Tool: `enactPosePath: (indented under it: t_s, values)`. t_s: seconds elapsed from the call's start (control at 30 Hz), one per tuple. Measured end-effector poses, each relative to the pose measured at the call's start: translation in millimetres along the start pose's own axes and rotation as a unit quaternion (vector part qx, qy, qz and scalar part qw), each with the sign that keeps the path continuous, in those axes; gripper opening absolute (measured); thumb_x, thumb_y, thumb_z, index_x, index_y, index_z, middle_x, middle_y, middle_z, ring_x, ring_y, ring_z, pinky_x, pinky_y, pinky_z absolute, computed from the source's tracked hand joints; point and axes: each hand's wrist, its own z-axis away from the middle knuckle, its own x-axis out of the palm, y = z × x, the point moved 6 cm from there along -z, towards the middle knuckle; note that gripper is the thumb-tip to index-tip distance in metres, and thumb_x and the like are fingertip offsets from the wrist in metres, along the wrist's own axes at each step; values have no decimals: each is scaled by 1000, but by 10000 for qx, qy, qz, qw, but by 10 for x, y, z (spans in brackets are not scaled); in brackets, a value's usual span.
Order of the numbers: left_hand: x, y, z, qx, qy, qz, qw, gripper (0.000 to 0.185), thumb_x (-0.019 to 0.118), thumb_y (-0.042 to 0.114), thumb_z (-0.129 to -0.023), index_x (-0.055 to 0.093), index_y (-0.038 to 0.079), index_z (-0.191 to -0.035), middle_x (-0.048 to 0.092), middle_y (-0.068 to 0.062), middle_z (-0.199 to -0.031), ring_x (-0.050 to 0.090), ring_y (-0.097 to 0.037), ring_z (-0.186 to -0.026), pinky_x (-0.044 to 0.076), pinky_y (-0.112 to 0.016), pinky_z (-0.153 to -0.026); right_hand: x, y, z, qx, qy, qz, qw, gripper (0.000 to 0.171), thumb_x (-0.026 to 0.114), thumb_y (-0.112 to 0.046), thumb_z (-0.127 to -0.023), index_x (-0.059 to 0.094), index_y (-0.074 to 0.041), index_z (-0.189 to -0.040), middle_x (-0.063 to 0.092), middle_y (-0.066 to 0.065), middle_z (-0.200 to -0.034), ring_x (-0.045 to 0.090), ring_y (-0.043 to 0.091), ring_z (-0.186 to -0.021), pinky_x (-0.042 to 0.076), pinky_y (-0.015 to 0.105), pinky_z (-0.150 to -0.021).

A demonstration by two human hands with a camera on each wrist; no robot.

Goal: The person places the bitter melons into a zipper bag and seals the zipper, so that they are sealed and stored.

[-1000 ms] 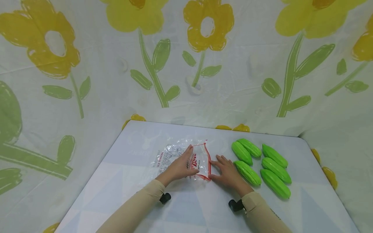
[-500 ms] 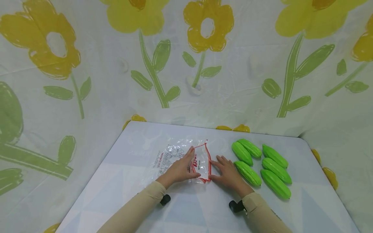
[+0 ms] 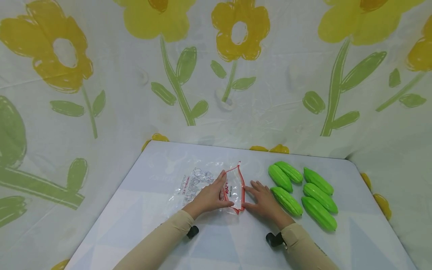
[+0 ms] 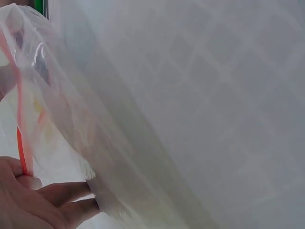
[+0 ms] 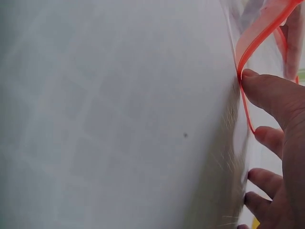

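A clear plastic zip bag (image 3: pixel 192 180) with a red-edged mouth and printed drawings lies on the table, its mouth facing right. My left hand (image 3: pixel 209 197) rests across the bag near the mouth, thumb and fingers spread apart, with the upper layer held back from the lower one. My right hand (image 3: pixel 263 200) lies flat beside the mouth. In the right wrist view its thumb (image 5: pixel 267 93) and index finger touch the red edge (image 5: pixel 246 105) at separate places. The left wrist view shows my left-hand fingers (image 4: pixel 62 192) against the film; the palm's contact is hidden.
Several bright green ribbed vegetables, cucumber-like, lie right of my right hand; the nearest green vegetable (image 3: pixel 287 200) is close to its wrist. The pale table (image 3: pixel 216 240) ends at a flowered curtain (image 3: pixel 276 93) behind.
My left hand has shifted slightly right and towards the table's front, and the bag's red-edged mouth shows wider apart. The right hand and the green vegetables stay in place.
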Motion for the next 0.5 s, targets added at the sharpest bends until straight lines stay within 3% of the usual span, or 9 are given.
enactPosePath:
  t_s: [0.5]
  values:
    - [-11, 9, -13, -40, -47, -10, 10000, 110, 65, 66, -71, 10, 13, -150, 1, 3, -157, 52, -34, -117, 46, -43, -94, -69, 17, 42, 133, -83, -352, 9993, 68, 68, -51, -78, 45, -31, -138, 31, 5, -149, 21, 31, -139, 19, 55, -109]
